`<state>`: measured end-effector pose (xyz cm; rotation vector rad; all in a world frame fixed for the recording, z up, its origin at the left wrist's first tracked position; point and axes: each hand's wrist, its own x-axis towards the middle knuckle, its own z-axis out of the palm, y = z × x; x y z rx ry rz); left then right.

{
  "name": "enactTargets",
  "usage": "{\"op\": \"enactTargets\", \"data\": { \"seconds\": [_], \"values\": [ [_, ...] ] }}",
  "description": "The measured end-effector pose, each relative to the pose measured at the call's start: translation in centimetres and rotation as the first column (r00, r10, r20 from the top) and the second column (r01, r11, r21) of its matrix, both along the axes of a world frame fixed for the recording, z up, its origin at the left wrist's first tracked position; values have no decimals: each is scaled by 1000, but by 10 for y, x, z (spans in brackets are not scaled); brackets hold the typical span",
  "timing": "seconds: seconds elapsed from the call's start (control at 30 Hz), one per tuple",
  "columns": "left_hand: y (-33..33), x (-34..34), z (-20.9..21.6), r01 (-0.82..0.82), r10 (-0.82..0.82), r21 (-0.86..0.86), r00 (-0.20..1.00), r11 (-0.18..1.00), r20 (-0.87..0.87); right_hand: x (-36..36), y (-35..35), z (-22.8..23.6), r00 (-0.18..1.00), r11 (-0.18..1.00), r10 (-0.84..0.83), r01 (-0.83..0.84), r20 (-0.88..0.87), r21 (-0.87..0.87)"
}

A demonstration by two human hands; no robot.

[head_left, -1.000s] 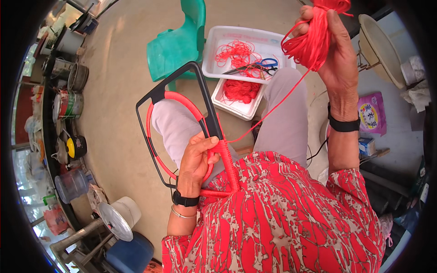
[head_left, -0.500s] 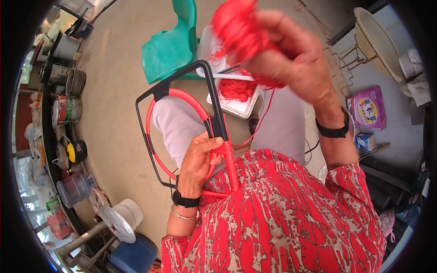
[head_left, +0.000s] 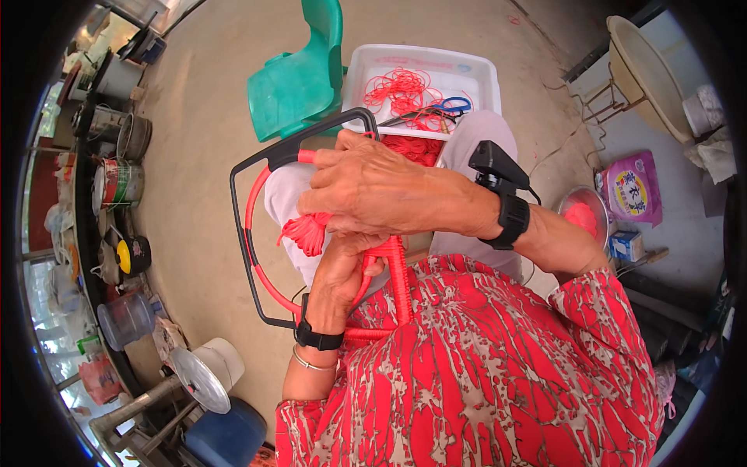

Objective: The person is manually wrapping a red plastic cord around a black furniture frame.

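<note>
My right hand (head_left: 366, 183) is closed round a bundle of red cord (head_left: 307, 233), whose looped end hangs out below the fingers. It sits just above my left hand (head_left: 342, 268), which grips the red-wrapped joint of a black frame (head_left: 284, 154). Inside the frame runs a red ring (head_left: 251, 204) with black sections. From the left hand a bar tightly wound with red cord (head_left: 400, 284) reaches to my lap. The right hand hides part of the frame and the left fingertips.
Ahead, a white tray (head_left: 489, 86) holds loose red strands (head_left: 401, 89) and blue-handled scissors (head_left: 455, 106). Under it lies more red cord (head_left: 416, 149). A green chair (head_left: 292, 93) stands to its left. At right are a metal bowl (head_left: 583, 218) and a purple bag (head_left: 630, 187).
My right hand has swung down and left with the red cord bundle, from high at right to above the left hand. The white tray is now uncovered. The left hand keeps its grip.
</note>
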<state>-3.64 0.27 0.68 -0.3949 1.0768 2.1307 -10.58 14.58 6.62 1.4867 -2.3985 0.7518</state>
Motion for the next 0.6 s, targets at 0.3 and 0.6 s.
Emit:
{"op": "enactTargets", "data": {
  "seconds": [0.3, 0.6],
  "values": [
    [-2, -3, -4, -11, 13, -36, 999, 999, 49, 0, -10, -14, 987, 964, -84, 115, -136, 239],
    [-1, -6, -17, 69, -69, 3, 995, 998, 66, 1, -11, -20, 893, 884, 15, 199, -451, 424]
  ]
}}
